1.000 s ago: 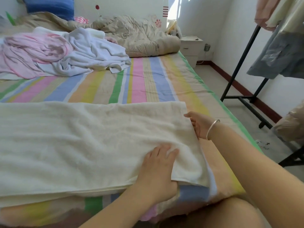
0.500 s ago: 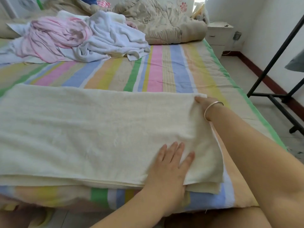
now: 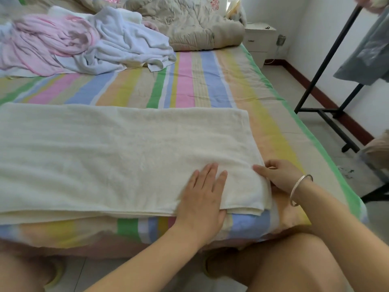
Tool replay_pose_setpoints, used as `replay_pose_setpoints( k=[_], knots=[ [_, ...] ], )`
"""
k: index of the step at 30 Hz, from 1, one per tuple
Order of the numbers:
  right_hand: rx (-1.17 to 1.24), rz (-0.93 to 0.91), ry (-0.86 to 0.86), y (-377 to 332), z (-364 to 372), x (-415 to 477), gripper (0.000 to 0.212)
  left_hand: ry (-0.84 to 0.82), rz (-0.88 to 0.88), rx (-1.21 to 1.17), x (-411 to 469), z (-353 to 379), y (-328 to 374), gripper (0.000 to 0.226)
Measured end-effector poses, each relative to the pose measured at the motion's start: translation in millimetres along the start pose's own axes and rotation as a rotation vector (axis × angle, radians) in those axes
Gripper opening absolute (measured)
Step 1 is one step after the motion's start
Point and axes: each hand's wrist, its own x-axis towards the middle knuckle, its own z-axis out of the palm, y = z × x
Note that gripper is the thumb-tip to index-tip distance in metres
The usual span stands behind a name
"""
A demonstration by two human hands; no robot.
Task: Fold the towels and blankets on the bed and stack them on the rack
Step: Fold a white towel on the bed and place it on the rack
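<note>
Striped bed (image 3: pixel 189 87), cream towel (image 3: pixel 115 148) under flat left hand (image 3: pixel 202 197)

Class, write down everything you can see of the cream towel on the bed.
The cream towel looks like terry cloth, folded in layers whose edges show along its near side. It lies flat on the striped bed sheet, running out of view leftward. The left hand presses flat on it; the right hand pinches its right edge.

Left end of cream towel (image 3: pixel 105 157) off-frame
</note>
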Motion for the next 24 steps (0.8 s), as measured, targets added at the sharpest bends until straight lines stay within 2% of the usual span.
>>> replay_pose_setpoints(
  k=[3,6,8,13,18,22,24],
  knots=[
    [-0.001,0.022,0.113,9.5,9.1,-15.3,0.031,0.004,-0.073,0.018,-17.8,-2.6,-16.8,0.076],
    [-0.233,0.022,0.201,10.4,18.1,-22.9,0.042,0.045,-0.152,0.035,-40.0,0.2,-42.9,0.077],
    [-0.289,0.04,0.227,3.8,24.4,-31.8,0.049,0.071,-0.173,0.054,-52.0,2.0,-54.2,0.077],
    [-0.124,0.091,0.275,3.5,34.4,-48.0,0.055,0.082,-0.174,0.077,-57.0,12.2,-56.6,0.075],
    [-0.032,0.03,0.293,13.7,44.0,-64.3,0.054,0.135,-0.099,0.015,-62.4,5.2,-60.5,0.065],
    [0.026,0.005,0.344,18.1,45.0,-67.7,0.043,0.185,-0.035,0.019,-69.7,0.2,-75.5,0.078],
    [0.062,-0.008,0.381,21.6,45.7,-66.8,0.041,0.265,-0.028,0.066,-69.8,-7.3,-81.3,0.079]
  ],
)
